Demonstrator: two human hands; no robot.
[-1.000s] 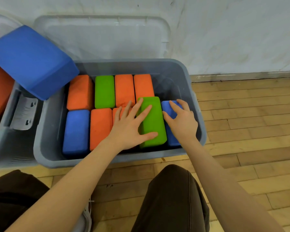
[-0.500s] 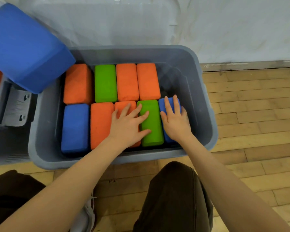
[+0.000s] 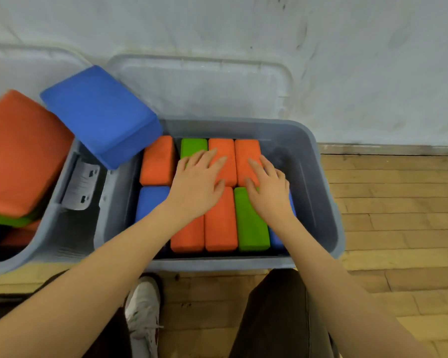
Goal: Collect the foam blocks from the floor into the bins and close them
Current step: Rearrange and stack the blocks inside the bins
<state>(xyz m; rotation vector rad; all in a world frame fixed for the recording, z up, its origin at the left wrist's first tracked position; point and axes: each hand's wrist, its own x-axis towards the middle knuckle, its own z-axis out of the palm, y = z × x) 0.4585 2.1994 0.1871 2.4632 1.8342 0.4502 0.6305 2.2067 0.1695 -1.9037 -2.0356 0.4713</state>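
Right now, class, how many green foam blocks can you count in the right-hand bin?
2: one in the back row, second from the left, partly under the left hand; one in the front row, beside the right hand. Others may lie hidden underneath.

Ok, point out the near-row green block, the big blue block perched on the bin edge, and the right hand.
Near-row green block (image 3: 251, 226): head view, on its top face.
Big blue block (image 3: 98, 112): head view, middle of its broad top face.
Right hand (image 3: 272, 192): head view, back of the hand.
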